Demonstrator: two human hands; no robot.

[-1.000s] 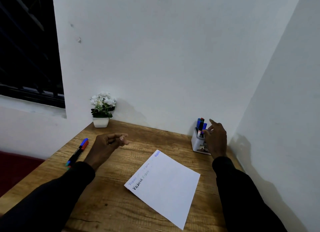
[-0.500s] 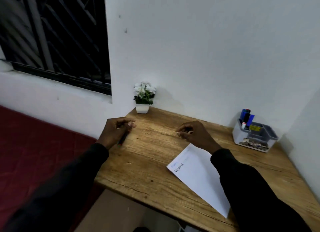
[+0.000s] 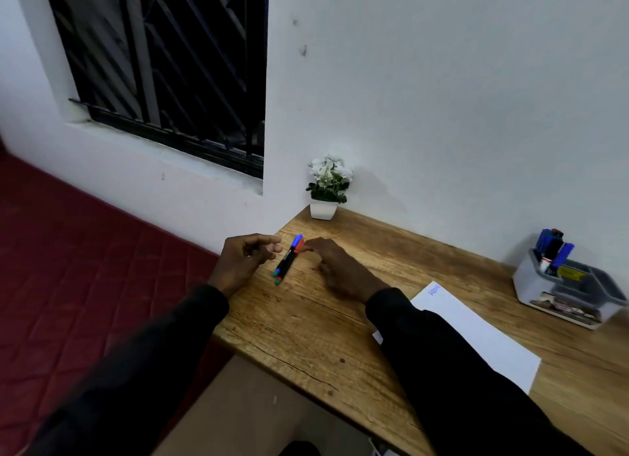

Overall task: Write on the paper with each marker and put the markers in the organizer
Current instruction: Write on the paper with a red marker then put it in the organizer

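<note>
The wooden table [image 3: 306, 326] ends in a left edge running from the plant pot down towards 7 o'clock, and a near edge running off towards 5 o'clock; beyond the left edge lies a red quilted surface [image 3: 85, 268], lower than the tabletop.

A pair of markers [image 3: 287, 263], one blue-capped and one red-capped, lies side by side just inside that left edge, caps pointing to 1 o'clock. The left hand [image 3: 246, 260] hovers over the edge at their 9 o'clock, fingers [image 3: 272, 248] loosely curled and holding nothing, thumb and forefinger reaching towards the pair. The right hand [image 3: 337, 268] sits at their 3 o'clock, fingers relaxed and slightly spread; its foremost fingertip [image 3: 308, 248] is just beside the red cap, though whether it touches cannot be told.

Bare wood lies open from the markers towards 5 o'clock. The paper [image 3: 483, 340] lies at 4 o'clock from the hands, angled, with blue writing at its far corner; the right sleeve crosses its near corner. The organizer [image 3: 544, 295] stands well apart at 3 o'clock, near the wall [image 3: 442, 115], with stored markers [image 3: 551, 251] upright in its left compartment.

A small plant [image 3: 328, 183] occupies the far left corner at 12 o'clock from the pair; a barred window [image 3: 163, 64] lies at 10 o'clock.
</note>
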